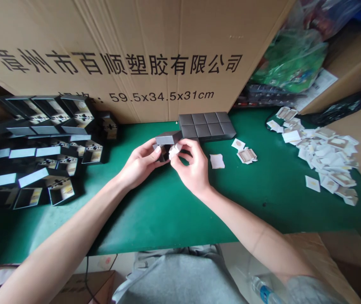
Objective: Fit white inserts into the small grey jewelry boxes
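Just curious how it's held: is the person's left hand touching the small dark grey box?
Touching. The head view shows the left hand gripping the small dark grey box, pressed against its side with no gap.

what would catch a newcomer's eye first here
Both hands meet mid-table: the left hand grips a small grey box while the right hand pinches a white slip against it. Behind them looms a big cardboard carton with black print. Open dark boxes crowd the left of the green table, and a heap of white cards lies on the right.
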The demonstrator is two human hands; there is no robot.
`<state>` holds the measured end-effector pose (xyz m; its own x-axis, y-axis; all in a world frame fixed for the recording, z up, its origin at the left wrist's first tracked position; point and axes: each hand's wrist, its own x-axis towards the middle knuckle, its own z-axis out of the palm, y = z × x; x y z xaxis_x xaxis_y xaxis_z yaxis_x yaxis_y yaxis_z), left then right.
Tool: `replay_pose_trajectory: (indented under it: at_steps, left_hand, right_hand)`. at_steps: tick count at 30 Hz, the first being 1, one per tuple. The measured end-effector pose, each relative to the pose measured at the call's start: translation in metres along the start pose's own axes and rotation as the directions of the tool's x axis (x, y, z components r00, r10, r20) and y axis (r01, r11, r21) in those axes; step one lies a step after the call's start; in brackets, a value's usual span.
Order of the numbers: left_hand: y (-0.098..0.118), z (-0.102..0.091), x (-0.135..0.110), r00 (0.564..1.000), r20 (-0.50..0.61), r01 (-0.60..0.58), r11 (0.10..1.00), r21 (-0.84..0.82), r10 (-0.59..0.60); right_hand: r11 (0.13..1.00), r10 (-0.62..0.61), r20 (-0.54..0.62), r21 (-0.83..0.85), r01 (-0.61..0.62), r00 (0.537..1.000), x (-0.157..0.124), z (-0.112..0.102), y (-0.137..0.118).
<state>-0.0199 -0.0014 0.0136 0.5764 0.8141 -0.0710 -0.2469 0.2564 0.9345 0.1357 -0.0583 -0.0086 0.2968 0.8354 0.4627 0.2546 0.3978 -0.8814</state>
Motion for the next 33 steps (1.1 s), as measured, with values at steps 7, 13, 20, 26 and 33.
replay_pose_trajectory:
  at_steps: [7, 13, 20, 26, 33]
  left_hand:
    - [-0.003, -0.0013, 0.0007, 1.0, -0.01, 0.005, 1.0, -0.024, -0.005]
    - [-0.0041, -0.0014, 0.0003, 1.0, -0.018, 0.018, 0.999, -0.03, -0.018]
    - [-0.0028, -0.0003, 0.0008, 1.0, -0.005, 0.007, 0.999, -0.032, -0.008]
    - [-0.0042, -0.0014, 0.0004, 1.0, 0.006, 0.008, 1.0, -0.021, -0.008]
    - [-0.005, -0.0015, 0.001, 1.0, -0.016, 0.003, 1.0, -0.019, -0.003]
  right_hand:
    - [0.996, 0.049, 0.024, 0.073, -0.051, 0.999, -0.003, 0.0036, 0.0017]
    - [1.0, -0.006, 0.032, -0.013, 0.006, 0.999, -0.0019, 0.0018, -0.0028]
    - [1.0, 0.002, -0.009, -0.008, -0.002, 1.0, -0.0006, 0.001, -0.0041]
    - [1.0, -0.001, -0.03, 0.012, 0.001, 1.0, -0.0009, 0.0018, -0.0037]
    - [0.999, 0.033, -0.046, 0.041, -0.031, 0.998, -0.0014, 0.0025, -0.0023]
